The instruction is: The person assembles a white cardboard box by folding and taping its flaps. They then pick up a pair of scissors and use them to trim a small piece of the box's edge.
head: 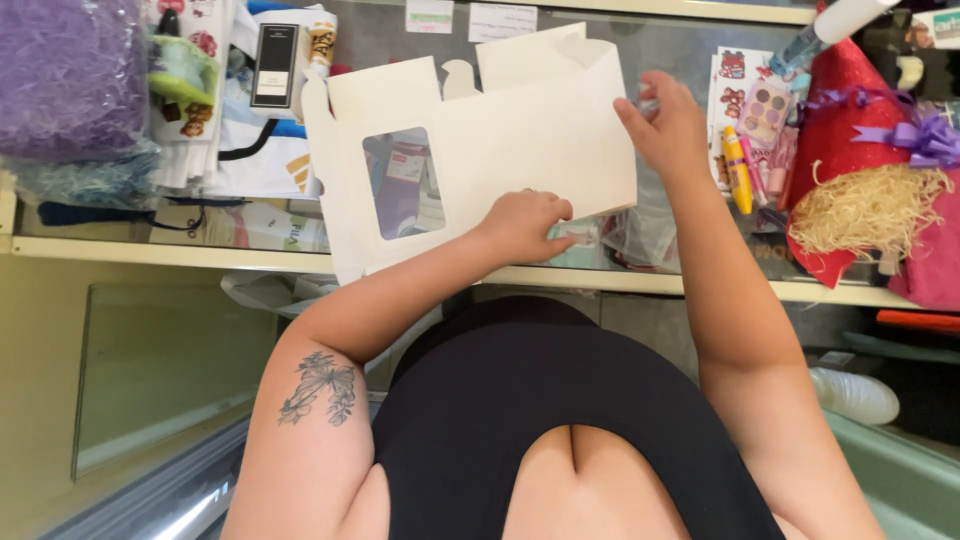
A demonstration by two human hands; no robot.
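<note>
While the glass counter (160, 235) stretches across the view, a flat white cardboard box blank with a clear window (470, 150) lies on it at the middle. To its right rests a red bag stuffed with straw-coloured shred and tied with a purple ribbon (860, 170); at far left is a heap of purple paper shred (65, 75). The right hand (665, 125) pinches the blank's right edge between thumb and fingers. The left hand (525, 225), fingers curled shut, presses its lower edge.
</note>
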